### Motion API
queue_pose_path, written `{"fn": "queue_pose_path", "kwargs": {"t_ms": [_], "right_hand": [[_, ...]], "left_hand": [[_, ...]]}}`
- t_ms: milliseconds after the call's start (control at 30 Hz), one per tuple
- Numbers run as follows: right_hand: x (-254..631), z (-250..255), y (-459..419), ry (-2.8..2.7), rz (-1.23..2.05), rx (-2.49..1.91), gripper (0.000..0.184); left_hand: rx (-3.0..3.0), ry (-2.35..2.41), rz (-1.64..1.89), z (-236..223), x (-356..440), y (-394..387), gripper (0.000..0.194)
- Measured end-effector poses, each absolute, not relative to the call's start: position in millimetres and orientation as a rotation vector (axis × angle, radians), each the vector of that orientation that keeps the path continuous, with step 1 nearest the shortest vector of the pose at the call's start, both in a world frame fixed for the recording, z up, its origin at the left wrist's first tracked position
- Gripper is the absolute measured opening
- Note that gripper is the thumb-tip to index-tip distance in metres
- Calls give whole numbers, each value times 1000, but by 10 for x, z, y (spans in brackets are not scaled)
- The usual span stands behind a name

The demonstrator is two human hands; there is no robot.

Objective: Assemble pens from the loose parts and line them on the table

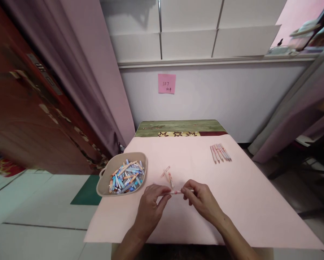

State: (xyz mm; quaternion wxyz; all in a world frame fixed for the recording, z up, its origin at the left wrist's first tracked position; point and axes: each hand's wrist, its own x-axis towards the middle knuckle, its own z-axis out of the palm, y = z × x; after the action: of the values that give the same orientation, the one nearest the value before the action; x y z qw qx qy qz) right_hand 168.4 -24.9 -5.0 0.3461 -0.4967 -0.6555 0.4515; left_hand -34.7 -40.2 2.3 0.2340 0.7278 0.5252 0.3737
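A slim pale pen with pink markings (176, 192) lies level between my hands, just above the table. My left hand (153, 203) pinches its left end between thumb and fingers. At the other end, my right hand (199, 198) closes its fingertips on the pen, and a short tip shows past them. Right behind the pen are a few loose pen parts (167, 176), pale with pink and orange patches, lying on the table. Whether the held pen is whole or in two pieces cannot be made out.
A beige basket (99, 186) full of blue, white and orange pen pieces stands at the left. Several pens (220, 153) lie in a row at the right. Pink paper (248, 202) covers the table, whose green back edge (183, 125) meets the wall bearing a pink note (166, 83).
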Motion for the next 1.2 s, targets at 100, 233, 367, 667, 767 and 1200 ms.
{"fn": "queue_pose_path", "kwargs": {"t_ms": [100,233,367,667,767,1200], "right_hand": [[1667,-70,-233,-1691,1154,-1359,33],[1661,-54,-249,-1698,1051,-1251,35],[1669,-101,-261,-1673,1062,-1283,24],[1668,-78,-286,-1743,886,-1180,29],[1662,-108,-292,-1732,928,-1286,26],[1665,-135,-298,-1880,711,-1316,31]], "left_hand": [[2010,1438,1033,12,-359,-400,13],[1963,1447,1053,21,-379,-407,12],[1932,1443,1092,40,-388,-418,12],[1814,1435,1130,74,-409,-448,11],[1806,1438,1137,84,-412,-453,11],[1890,1435,1086,27,-454,-429,11]]}}
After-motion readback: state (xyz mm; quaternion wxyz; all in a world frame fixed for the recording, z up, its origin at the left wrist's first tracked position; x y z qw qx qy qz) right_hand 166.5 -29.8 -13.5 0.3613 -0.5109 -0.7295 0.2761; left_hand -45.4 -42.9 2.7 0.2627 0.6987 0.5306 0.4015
